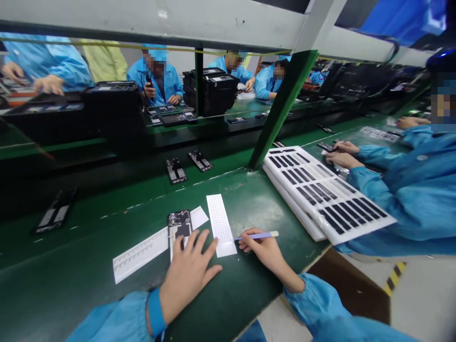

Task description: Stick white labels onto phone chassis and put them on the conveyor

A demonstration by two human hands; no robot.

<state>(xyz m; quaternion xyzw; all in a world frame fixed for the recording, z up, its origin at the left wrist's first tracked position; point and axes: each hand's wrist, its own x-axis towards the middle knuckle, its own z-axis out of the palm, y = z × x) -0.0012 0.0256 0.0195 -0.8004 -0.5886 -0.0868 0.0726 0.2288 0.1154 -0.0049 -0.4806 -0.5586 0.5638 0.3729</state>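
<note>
My left hand point(190, 270) is spread with its fingers apart, its fingertips over the lower part of an opened phone point(180, 219) with bare inner parts. The hand covers that end of the phone. Under the phone lies a white sheet with printed marks point(140, 254). Just right of the left fingers is a white sheet of small labels point(219, 218). My right hand point(265, 251) pinches a slim purple pen-like tool point(260, 235) with a pale end. Its tip meets the lower right edge of the label sheet.
On the right is a stack of white foam trays point(320, 190) with black strips. Phone units point(176, 170) lie beyond the bench edge line, another point(55, 211) at far left. A green post point(283, 109) rises ahead. A co-worker's sleeve point(409, 190) is close on the right.
</note>
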